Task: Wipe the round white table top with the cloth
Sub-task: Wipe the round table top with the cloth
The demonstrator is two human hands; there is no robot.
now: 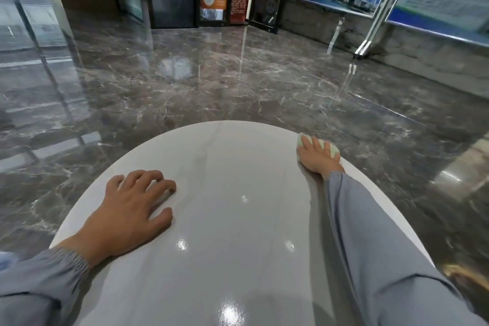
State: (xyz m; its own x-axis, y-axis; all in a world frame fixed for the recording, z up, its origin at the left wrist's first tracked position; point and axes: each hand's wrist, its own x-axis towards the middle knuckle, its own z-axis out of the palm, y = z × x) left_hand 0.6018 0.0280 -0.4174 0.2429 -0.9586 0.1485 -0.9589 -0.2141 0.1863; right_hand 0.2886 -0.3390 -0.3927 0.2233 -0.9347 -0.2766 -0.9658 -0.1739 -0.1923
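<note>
Head view. I log round white table top [238,167] filling near half of frame, glossy, light glints on near part.

Right hand [318,157] at far right edge of top, fingers spread flat, pressing down on pale green cloth [334,149]; not curled round it. Cloth bunched under palm and fingers, lying on top right at rim.

Left hand [132,209] on near left part of top, palm down, fingers slightly bent, fingertips touching surface, holding nothing.

Grey-blue sleeves [370,233] on both arms. Dark marble floor [211,82] beyond table.
</note>
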